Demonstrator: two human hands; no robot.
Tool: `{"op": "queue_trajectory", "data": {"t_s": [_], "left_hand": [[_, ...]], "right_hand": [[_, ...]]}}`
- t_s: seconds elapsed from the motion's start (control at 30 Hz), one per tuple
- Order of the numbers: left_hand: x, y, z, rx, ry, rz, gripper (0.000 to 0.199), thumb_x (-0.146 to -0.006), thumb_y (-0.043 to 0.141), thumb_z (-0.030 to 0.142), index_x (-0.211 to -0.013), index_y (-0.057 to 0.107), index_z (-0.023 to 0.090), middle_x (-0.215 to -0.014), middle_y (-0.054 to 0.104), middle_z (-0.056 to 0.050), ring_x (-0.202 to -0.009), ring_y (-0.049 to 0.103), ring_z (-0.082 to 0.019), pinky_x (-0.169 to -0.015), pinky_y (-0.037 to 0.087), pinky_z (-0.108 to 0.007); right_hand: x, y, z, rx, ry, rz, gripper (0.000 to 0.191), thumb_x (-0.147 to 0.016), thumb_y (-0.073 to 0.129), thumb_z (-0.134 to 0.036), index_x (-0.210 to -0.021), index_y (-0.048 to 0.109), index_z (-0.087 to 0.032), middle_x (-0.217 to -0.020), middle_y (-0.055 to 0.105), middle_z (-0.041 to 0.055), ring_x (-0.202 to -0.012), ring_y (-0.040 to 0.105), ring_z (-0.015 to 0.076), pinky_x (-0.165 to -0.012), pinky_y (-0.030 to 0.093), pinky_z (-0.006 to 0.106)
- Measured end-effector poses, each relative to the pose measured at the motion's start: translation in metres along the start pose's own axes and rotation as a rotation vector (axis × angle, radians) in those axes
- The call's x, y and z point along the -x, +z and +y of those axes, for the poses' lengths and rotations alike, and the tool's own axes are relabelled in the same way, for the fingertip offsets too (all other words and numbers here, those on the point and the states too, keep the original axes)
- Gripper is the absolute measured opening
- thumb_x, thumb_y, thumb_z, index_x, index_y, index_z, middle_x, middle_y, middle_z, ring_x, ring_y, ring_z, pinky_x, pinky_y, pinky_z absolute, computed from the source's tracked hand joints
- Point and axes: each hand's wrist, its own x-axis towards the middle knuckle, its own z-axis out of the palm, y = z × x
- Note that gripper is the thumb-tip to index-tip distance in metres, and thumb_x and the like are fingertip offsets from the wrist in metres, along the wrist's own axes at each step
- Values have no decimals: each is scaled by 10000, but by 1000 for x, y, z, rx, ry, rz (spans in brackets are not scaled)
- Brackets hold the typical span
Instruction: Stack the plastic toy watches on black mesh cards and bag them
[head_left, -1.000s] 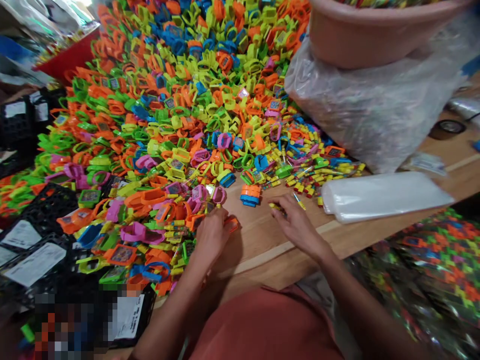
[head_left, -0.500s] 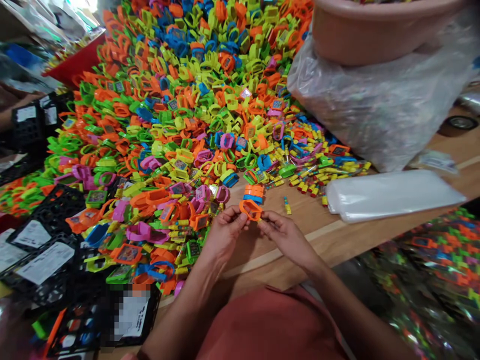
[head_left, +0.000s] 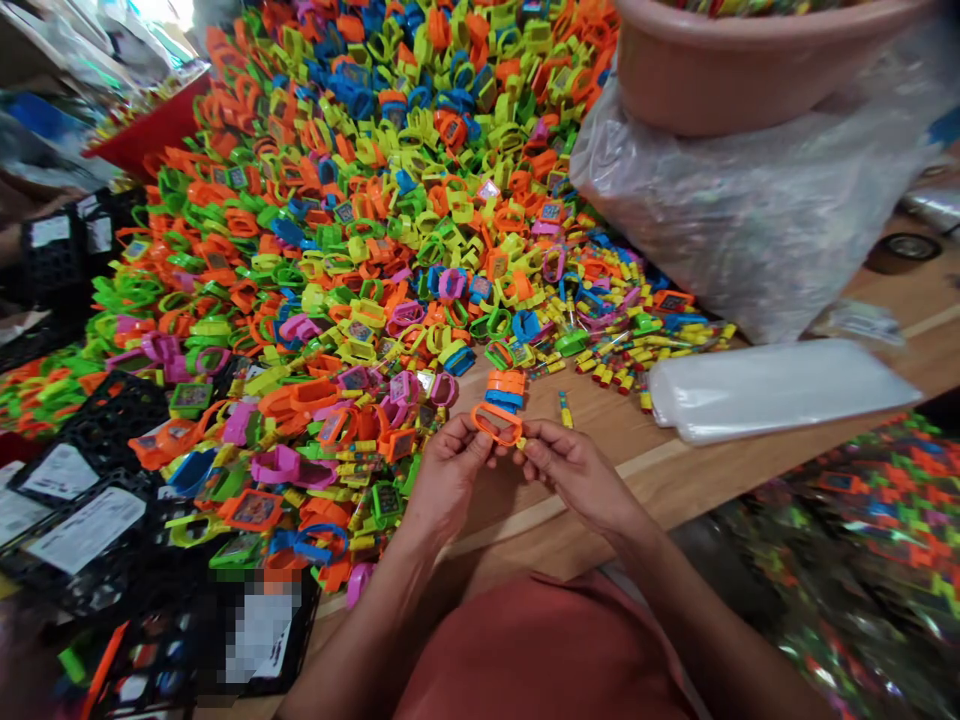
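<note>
An orange plastic toy watch [head_left: 496,410] with a closed loop band is pinched in my left hand [head_left: 448,468], at its left end. My right hand [head_left: 571,468] is closed at the watch's right end, with a bit of a small yellow tube [head_left: 523,443] showing between thumb and finger. Most of that tube is hidden. Just beyond my hands, orange and blue toy watches form a small stack [head_left: 505,388] on the wooden table [head_left: 600,425]. A single yellow tube [head_left: 565,410] lies to the right of the stack.
A large heap of coloured toy watches [head_left: 360,230] covers the table's back and left. Yellow tubes [head_left: 619,365] are piled right of it. Clear plastic bags [head_left: 780,390] lie at the right, below a pink tub [head_left: 750,80] on a filled bag [head_left: 735,220]. Black trays [head_left: 82,520] are at left.
The orange watch has turned in my fingers, so its loop now faces me more broadly. My right hand has shifted slightly; the view has moved a little.
</note>
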Motion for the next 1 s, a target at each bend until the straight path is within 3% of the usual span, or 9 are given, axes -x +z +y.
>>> {"op": "queue_trajectory", "data": {"t_s": [0.2, 0.3, 0.37, 0.47, 0.53, 0.6, 0.73, 0.8, 1.0], "left_hand": [[8, 2, 11, -266, 83, 4, 239, -799, 792, 385, -767, 704, 165, -712, 680, -6, -668, 578, -120, -657, 474, -229], [17, -14, 39, -470, 93, 72, 189, -785, 757, 368, -793, 741, 180, -693, 698, -8, -617, 592, -132, -604, 502, -240], [26, -32, 68, -638, 158, 259, 196, -739, 781, 369, -825, 763, 194, -716, 723, -10, -605, 615, -146, -556, 512, -242], [34, -58, 110, -860, 287, 697, 318, -702, 838, 416, -949, 769, 228, -696, 717, 15, -535, 602, -151, -443, 463, -230], [31, -66, 121, -924, 378, 835, 344, -725, 839, 444, -986, 752, 236, -641, 675, 37, -499, 581, -147, -419, 427, -226], [18, -61, 113, -955, 480, 707, 247, -784, 797, 415, -933, 743, 227, -681, 687, 27, -571, 624, -157, -505, 484, -247], [-34, -26, 56, -1123, 482, 62, 170, -950, 603, 254, -961, 765, 202, -922, 769, -48, -870, 705, -194, -812, 554, -299], [-61, -8, 28, -1300, 441, -123, 244, -984, 526, 170, -1048, 761, 174, -1029, 765, -89, -977, 694, -213, -899, 532, -317], [-98, 1, -5, -1428, 417, -152, 335, -915, 505, 42, -1121, 747, 146, -1130, 718, -157, -1097, 640, -289, -1015, 466, -416]], "right_hand": [[0, 8, -2, 114, -37, -15, 292, -960, 642, -486, -977, 706, -202, -771, 623, -13, -651, 542, 120, -635, 463, 246], [-1, 6, -2, 189, -78, -51, 280, -982, 620, -447, -1124, 712, -224, -998, 718, 43, -891, 667, 177, -814, 547, 304], [-1, -8, -3, 352, -152, -5, 269, -994, 613, -399, -1198, 707, -250, -1158, 712, 70, -1073, 666, 213, -927, 547, 346], [-2, -43, -5, 720, -296, 99, 249, -1026, 545, -290, -1186, 734, -273, -1212, 695, 86, -1143, 648, 238, -981, 535, 395], [-4, -64, -3, 951, -375, 130, 295, -1013, 505, -192, -1145, 758, -271, -1245, 696, 96, -1176, 631, 260, -1013, 521, 446], [-7, -76, 0, 1121, -411, 110, 357, -977, 490, -109, -1149, 763, -263, -1309, 688, 107, -1213, 608, 284, -1037, 505, 495], [-11, -74, 11, 1251, -423, -27, 401, -928, 503, -45, -1179, 749, -237, -1335, 684, 120, -1218, 587, 296, -1040, 500, 501], [-10, -70, 14, 1249, -419, -62, 430, -904, 501, -14, -1188, 742, -229, -1297, 693, 120, -1223, 574, 292, -1030, 506, 476], [-1, -65, 9, 1218, -362, -67, 523, -890, 429, 46, -1225, 719, -232, -1319, 655, 111, -1241, 566, 261, -1033, 493, 420]]}}
